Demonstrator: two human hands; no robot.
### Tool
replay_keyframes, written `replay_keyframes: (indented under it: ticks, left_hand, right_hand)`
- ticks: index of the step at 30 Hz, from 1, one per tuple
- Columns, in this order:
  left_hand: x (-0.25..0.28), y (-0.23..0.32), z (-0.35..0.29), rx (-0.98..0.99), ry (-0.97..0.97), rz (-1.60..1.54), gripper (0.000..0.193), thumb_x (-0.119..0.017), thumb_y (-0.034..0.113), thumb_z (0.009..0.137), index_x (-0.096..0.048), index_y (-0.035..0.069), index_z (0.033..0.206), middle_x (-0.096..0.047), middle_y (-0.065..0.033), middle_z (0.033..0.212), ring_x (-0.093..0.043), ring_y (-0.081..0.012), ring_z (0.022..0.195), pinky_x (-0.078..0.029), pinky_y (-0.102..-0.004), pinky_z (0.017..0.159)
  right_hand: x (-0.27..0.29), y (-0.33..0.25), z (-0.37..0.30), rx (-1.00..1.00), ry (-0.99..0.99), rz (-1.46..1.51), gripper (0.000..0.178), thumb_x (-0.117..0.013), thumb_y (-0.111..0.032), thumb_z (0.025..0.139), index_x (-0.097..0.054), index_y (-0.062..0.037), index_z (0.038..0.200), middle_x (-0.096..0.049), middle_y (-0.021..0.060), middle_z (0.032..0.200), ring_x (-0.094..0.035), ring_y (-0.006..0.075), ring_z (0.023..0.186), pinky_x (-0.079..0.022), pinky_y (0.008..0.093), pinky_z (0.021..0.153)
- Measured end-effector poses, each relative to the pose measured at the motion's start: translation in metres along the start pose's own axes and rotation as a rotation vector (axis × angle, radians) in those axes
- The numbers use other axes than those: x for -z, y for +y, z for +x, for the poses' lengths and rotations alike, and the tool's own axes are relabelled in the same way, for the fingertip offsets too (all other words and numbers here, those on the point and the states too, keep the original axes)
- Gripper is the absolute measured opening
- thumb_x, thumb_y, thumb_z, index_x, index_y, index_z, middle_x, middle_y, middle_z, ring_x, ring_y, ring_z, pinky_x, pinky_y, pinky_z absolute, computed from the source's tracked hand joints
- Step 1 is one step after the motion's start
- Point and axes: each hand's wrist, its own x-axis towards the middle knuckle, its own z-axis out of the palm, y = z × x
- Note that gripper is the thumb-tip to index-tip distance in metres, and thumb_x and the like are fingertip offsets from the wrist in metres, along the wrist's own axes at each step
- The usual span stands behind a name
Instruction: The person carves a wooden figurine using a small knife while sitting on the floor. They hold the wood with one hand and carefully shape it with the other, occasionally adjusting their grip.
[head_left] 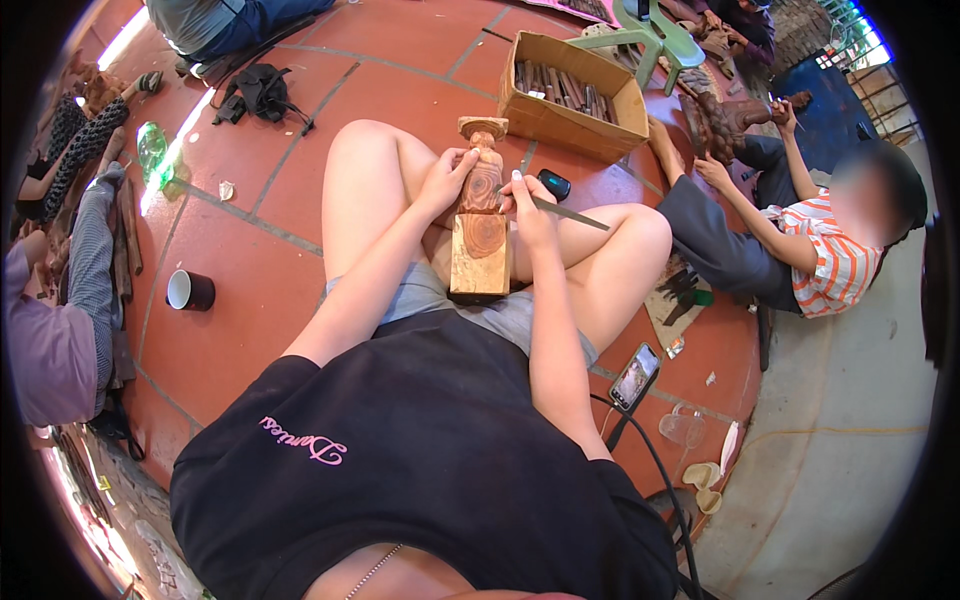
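Observation:
A carved piece of wood (482,248) with reddish-brown grain stands between my crossed legs, its lower part a square block and its upper part a rounded figure with a flat cap. My left hand (448,180) grips the figure's upper part from the left side. In my right hand (530,214) is a thin flat file-like tool (578,215), held like a pen, its long dark end pointing right. The fingers of that hand are close to the figure's right side; the tool's working tip is too small to make out.
An open cardboard box (565,132) full of dark-handled tools sits just ahead. A small black device (554,184) lies by my right knee. To the left are a dark cup (191,290) and a green plastic bottle (152,150). On the right sits a person in a striped shirt (825,245).

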Motion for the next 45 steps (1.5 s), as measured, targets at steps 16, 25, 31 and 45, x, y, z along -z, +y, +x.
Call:
replay_keyframes:
  ticks: [16, 25, 31, 45]
  left_hand:
    - [-0.002, 0.0, 0.0, -0.002, -0.002, 0.06, 0.036, -0.052, 0.029, 0.1, -0.053, -0.005, 0.114, -0.064, -0.0095, 0.102, -0.06, -0.012, 0.094, -0.048, -0.025, 0.084]
    - [-0.003, 0.003, -0.002, 0.003, -0.003, 0.063, 0.037, -0.052, 0.029, 0.1, -0.054, -0.005, 0.113, -0.064, -0.0095, 0.101, -0.06, -0.012, 0.093, -0.049, -0.0254, 0.083]
    - [-0.001, 0.001, -0.001, 0.001, -0.012, 0.06, 0.044, -0.055, 0.035, 0.098, -0.053, -0.006, 0.113, -0.065, -0.0134, 0.104, -0.061, -0.0159, 0.097, -0.049, -0.0284, 0.087]
    - [0.001, -0.005, 0.003, -0.012, -0.007, 0.09, 0.036, -0.052, 0.029, 0.1, -0.053, -0.005, 0.113, -0.064, -0.0092, 0.1, -0.06, -0.0115, 0.092, -0.049, -0.0247, 0.082]
  right_hand:
    - [0.005, 0.005, 0.001, -0.002, -0.083, -0.016, 0.037, -0.053, -0.026, 0.096, -0.058, -0.0026, 0.068, -0.051, 0.0002, 0.055, -0.047, 0.007, 0.05, -0.036, 0.0235, 0.05]
    - [0.008, 0.005, 0.0, -0.033, -0.115, -0.02, 0.034, -0.053, -0.025, 0.097, -0.057, -0.0027, 0.072, -0.052, -0.0002, 0.057, -0.046, 0.007, 0.052, -0.036, 0.0234, 0.051]
    - [0.004, 0.007, 0.0, -0.027, -0.097, 0.065, 0.031, -0.055, -0.022, 0.094, -0.056, -0.0035, 0.07, -0.051, -0.0008, 0.056, -0.047, 0.0062, 0.053, -0.035, 0.0234, 0.051]
    - [0.015, 0.005, 0.001, -0.019, -0.18, -0.042, 0.03, -0.055, -0.019, 0.093, -0.057, -0.0024, 0.068, -0.05, -0.0009, 0.056, -0.045, 0.0058, 0.052, -0.033, 0.0231, 0.05]
